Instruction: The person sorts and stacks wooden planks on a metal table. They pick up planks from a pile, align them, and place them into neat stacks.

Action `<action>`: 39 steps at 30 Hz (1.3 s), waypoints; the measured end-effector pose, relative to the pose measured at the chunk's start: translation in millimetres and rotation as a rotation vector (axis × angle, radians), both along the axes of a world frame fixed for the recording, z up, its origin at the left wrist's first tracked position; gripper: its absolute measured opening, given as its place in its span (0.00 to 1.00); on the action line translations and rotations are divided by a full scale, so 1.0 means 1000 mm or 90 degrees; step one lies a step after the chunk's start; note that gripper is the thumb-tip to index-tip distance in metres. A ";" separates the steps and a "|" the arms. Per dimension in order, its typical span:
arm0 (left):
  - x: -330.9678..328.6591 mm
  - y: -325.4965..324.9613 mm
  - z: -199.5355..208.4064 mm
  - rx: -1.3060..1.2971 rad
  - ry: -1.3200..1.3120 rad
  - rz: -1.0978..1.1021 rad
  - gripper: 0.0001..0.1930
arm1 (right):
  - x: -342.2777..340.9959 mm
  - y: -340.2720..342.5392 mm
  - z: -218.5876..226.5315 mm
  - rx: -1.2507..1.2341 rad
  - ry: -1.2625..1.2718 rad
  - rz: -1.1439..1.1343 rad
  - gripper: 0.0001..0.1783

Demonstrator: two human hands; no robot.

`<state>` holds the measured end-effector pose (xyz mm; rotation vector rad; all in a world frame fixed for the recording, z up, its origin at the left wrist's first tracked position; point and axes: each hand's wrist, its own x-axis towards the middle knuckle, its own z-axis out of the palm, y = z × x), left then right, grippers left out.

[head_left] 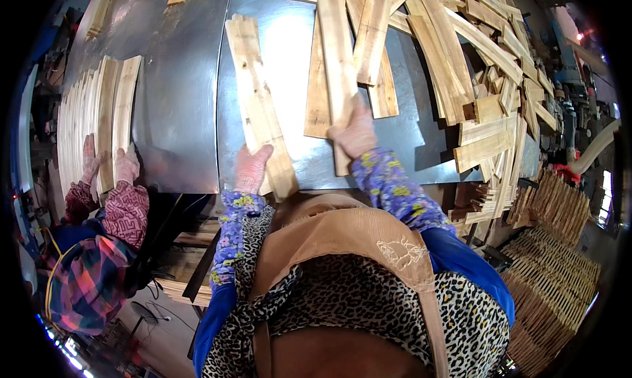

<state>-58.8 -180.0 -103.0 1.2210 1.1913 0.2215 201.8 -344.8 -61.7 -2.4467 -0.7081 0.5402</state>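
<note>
My left hand [252, 168] grips the near end of a few pale wooden planks [268, 108] lying on the metal table, its thumb across the top and its fingers along the left side. Another plank edge shows beneath the top one. To the right, my right hand [357, 129] is wrapped round the right edge of a long wooden plank [338, 55], whose near end reaches toward the table's front edge. Under and beside it lie other planks [317, 88]. One shorter plank [374, 32] with brown streaks rests at an angle just beyond my right hand.
A big loose heap of planks [487, 55] covers the table's right side. At the left, a co-worker's hands [126, 166] hold a row of planks [79, 125] standing side by side. Stacked wood [553, 266] sits on the floor at lower right. The metal tabletop [178, 115] has a seam.
</note>
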 end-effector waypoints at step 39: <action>0.035 0.064 -0.033 -0.101 -0.061 -0.073 0.33 | 0.193 0.142 -0.011 -0.127 -0.372 -0.045 0.55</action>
